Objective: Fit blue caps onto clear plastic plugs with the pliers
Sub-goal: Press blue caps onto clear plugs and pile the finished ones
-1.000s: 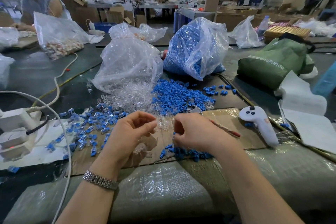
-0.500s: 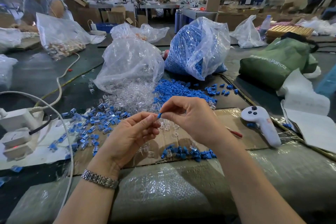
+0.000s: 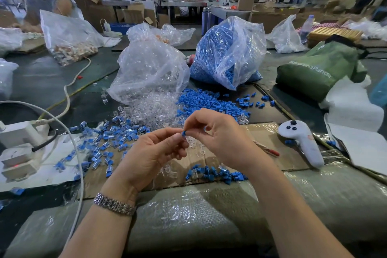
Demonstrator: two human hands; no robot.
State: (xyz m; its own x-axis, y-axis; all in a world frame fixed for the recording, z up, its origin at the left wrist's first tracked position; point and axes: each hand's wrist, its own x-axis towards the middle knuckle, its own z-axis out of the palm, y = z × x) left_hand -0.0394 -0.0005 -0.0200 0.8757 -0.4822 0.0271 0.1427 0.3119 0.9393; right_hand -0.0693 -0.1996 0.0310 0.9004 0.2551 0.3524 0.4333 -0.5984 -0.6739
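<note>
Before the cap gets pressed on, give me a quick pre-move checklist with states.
1. Blue cap pinched between right hand fingertips: ok.
2. Left hand meets the cap at its fingertips: ok.
3. Clear plug in left hand: cannot tell, nothing transparent resolves between the fingers.
4. Pliers in hand: not ok; only a red-tipped handle shows on the cardboard behind the right hand.
5. Spare blue caps within reach on the cardboard: ok.
6. Finished pieces kept apart on the left: ok.
</note>
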